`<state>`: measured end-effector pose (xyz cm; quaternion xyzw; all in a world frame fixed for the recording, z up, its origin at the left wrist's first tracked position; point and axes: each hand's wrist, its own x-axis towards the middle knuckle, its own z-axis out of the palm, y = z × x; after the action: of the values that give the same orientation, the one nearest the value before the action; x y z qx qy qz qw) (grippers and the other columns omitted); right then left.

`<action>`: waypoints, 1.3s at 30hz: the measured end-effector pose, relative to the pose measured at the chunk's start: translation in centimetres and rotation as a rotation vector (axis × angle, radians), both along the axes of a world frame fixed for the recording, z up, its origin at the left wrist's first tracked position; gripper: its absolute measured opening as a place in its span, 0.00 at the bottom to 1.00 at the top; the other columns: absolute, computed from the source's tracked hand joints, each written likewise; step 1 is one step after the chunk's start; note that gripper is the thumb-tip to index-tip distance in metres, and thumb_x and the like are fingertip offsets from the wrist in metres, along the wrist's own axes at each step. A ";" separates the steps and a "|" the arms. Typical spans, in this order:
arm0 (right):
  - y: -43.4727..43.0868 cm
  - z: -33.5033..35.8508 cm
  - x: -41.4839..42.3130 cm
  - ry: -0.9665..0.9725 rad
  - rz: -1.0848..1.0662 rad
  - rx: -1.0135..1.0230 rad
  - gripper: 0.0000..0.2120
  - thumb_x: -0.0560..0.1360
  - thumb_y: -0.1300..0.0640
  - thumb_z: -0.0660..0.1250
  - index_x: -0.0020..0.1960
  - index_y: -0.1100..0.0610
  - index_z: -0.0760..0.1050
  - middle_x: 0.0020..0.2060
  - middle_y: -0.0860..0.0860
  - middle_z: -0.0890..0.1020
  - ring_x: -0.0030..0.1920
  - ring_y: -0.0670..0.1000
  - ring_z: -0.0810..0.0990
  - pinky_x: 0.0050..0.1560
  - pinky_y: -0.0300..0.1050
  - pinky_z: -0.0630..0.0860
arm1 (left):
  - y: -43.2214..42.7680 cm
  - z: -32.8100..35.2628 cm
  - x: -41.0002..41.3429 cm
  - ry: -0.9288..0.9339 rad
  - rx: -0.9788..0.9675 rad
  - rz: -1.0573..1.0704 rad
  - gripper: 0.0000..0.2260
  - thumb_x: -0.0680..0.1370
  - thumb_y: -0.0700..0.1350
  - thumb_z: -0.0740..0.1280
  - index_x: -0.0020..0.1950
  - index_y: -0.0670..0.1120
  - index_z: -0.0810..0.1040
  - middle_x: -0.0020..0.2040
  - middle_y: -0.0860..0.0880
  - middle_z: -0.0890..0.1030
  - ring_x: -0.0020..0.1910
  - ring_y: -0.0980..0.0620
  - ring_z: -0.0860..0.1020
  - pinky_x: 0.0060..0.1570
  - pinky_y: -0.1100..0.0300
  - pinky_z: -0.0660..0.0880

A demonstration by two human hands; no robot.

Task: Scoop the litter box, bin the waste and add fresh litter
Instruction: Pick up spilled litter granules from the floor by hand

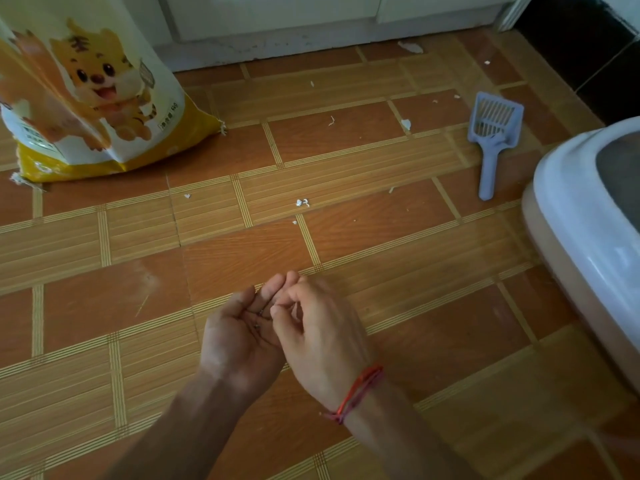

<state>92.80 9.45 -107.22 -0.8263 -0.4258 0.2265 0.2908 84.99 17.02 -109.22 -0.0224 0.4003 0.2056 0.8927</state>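
Note:
My left hand (239, 337) is held palm up and cupped low over the floor, with a few small dark bits (259, 323) lying in it. My right hand (322, 334), with a red string on its wrist, meets it from the right; its thumb and forefinger pinch at those bits. The white litter box (571, 202) with grey litter (620, 174) inside stands at the right edge, partly cut off. A pale blue slotted scoop (493, 133) lies on the floor left of the box, handle toward me. A yellow and white litter bag (86, 98) with a cartoon tiger stands far left.
The orange tiled floor (242, 244) carries scattered white scraps (302, 202) between the bag and the scoop. White cabinet fronts (277, 29) run along the back. A dark opening (581, 39) sits at the top right behind the box.

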 end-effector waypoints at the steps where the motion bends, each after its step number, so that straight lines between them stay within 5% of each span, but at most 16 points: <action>1: -0.1 0.1 0.2 -0.002 0.003 0.002 0.04 0.77 0.48 0.64 0.48 0.47 0.75 0.46 0.43 0.75 0.45 0.44 0.76 0.48 0.41 0.76 | 0.0 0.0 0.0 -0.001 0.002 -0.004 0.23 0.84 0.46 0.53 0.45 0.34 0.84 0.49 0.39 0.86 0.45 0.43 0.87 0.37 0.49 0.84; 4: -0.2 0.6 0.9 0.008 -0.005 0.036 0.03 0.76 0.49 0.67 0.46 0.47 0.77 0.42 0.42 0.76 0.42 0.42 0.75 0.42 0.33 0.72 | 0.2 0.1 0.2 -0.006 0.015 0.008 0.24 0.84 0.46 0.53 0.43 0.34 0.85 0.50 0.38 0.86 0.46 0.43 0.86 0.41 0.47 0.84; 8: 0.1 -1.0 4.2 -0.012 -0.195 0.114 0.02 0.74 0.52 0.70 0.44 0.50 0.81 0.38 0.43 0.82 0.39 0.43 0.79 0.42 0.40 0.76 | 0.7 0.1 -0.1 0.011 0.036 0.043 0.26 0.84 0.45 0.53 0.42 0.33 0.86 0.53 0.37 0.85 0.49 0.40 0.86 0.48 0.45 0.82; 11: 0.6 -2.7 8.0 -0.035 -0.323 0.050 0.04 0.75 0.54 0.70 0.48 0.52 0.82 0.43 0.47 0.84 0.44 0.46 0.81 0.48 0.48 0.80 | 0.9 0.3 -0.7 0.034 0.041 0.050 0.26 0.84 0.44 0.53 0.41 0.33 0.86 0.54 0.37 0.85 0.50 0.40 0.86 0.50 0.44 0.81; 15: 2.5 -3.3 11.9 -0.133 -0.374 0.003 0.07 0.76 0.56 0.70 0.53 0.55 0.82 0.48 0.50 0.85 0.50 0.49 0.82 0.53 0.42 0.78 | 1.3 0.4 -1.5 0.056 0.053 0.057 0.26 0.85 0.45 0.53 0.42 0.33 0.86 0.55 0.38 0.85 0.50 0.40 0.85 0.50 0.43 0.80; 28: 5.3 -3.7 14.3 -0.173 -0.325 -0.159 0.05 0.77 0.55 0.69 0.45 0.54 0.83 0.41 0.50 0.85 0.44 0.50 0.83 0.47 0.43 0.80 | 1.5 0.3 -1.9 0.063 0.067 0.057 0.26 0.84 0.44 0.53 0.43 0.33 0.86 0.55 0.38 0.85 0.50 0.40 0.86 0.50 0.44 0.81; 34: 5.2 -2.9 14.3 -0.176 -0.239 -0.289 0.10 0.80 0.55 0.65 0.47 0.58 0.83 0.45 0.54 0.85 0.48 0.54 0.83 0.45 0.41 0.76 | 1.1 0.2 -1.5 0.054 0.063 0.058 0.25 0.84 0.44 0.54 0.44 0.33 0.86 0.55 0.38 0.85 0.51 0.40 0.85 0.50 0.46 0.81; 36: 4.4 -1.8 13.4 -0.124 -0.242 -0.250 0.10 0.80 0.54 0.64 0.51 0.57 0.82 0.48 0.53 0.84 0.50 0.53 0.82 0.50 0.43 0.78 | 0.7 0.1 -1.3 0.039 0.059 0.066 0.24 0.83 0.44 0.54 0.44 0.33 0.86 0.56 0.38 0.85 0.52 0.40 0.85 0.52 0.47 0.82; 39: 2.0 0.0 10.0 -0.023 -0.232 -0.140 0.09 0.81 0.53 0.63 0.54 0.55 0.80 0.48 0.48 0.82 0.48 0.47 0.79 0.45 0.36 0.74 | -0.4 -0.3 -1.0 0.030 0.027 0.065 0.25 0.84 0.44 0.53 0.44 0.33 0.86 0.56 0.38 0.84 0.52 0.40 0.85 0.55 0.47 0.81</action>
<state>102.76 11.47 -107.18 -0.8910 -0.3137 0.2109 0.2515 84.00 16.60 -109.49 -0.0200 0.4100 0.2400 0.8797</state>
